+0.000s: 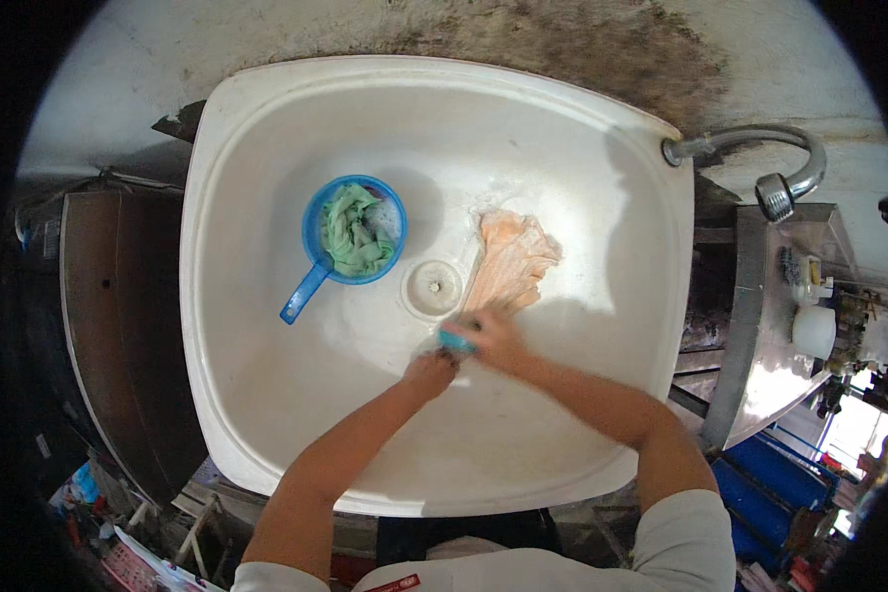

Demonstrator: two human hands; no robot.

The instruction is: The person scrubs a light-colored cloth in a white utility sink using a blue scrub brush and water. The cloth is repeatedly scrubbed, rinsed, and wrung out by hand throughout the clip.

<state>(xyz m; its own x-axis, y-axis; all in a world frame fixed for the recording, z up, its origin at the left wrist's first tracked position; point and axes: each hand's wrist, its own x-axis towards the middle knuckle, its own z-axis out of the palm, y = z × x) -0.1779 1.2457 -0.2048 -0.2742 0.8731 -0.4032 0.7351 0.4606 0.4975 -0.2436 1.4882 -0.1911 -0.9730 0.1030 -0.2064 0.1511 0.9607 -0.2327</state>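
A wet, pale orange cloth (516, 255) lies bunched on the floor of a white sink (325, 436), just right of the drain (433, 288). At its near end, my right hand (494, 342) is closed on a small teal object (456, 339). Motion blur hides whether that object is a soap bar or a brush. Close beside it, my left hand (432, 371) has its fingers curled; what they hold, if anything, is hidden. Left of the drain stands a blue plastic dipper (307, 292) holding a green cloth (351, 233) in sudsy water.
A curved metal faucet (806, 174) rises at the sink's back right corner, its spout turned outside the basin. Further right, a metal counter (755, 348) carries a white container (814, 333). A brown panel (129, 325) stands close to the sink's left side.
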